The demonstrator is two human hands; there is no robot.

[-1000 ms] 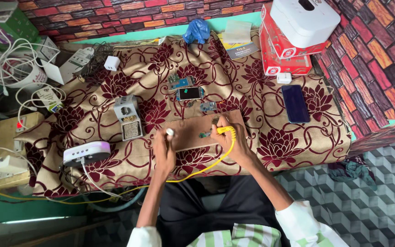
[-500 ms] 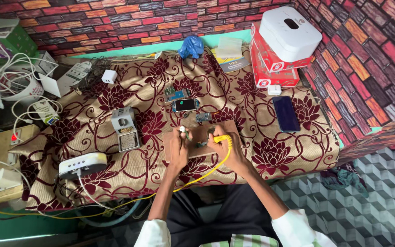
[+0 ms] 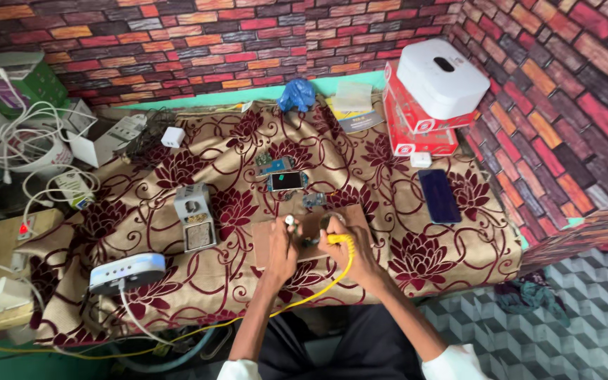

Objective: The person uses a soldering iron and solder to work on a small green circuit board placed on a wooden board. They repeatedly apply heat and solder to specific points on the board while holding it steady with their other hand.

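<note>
The small item pinched in the left hand [image 3: 281,248] is too small to be identified, and the work on the brown board [image 3: 309,236] is largely hidden beneath both hands. The tip of the yellow-handled tool [image 3: 339,240] is covered by the right hand [image 3: 350,252], and its yellow cable [image 3: 297,299] is lost past the table edge. The green box [image 3: 15,81] and cream box [image 3: 1,243] are cut off at the left border.

A floral-clothed surface [image 3: 248,281] is carrying a brown work board [image 3: 265,243] centrally, a dark phone [image 3: 438,195] lying at three o'clock.
</note>
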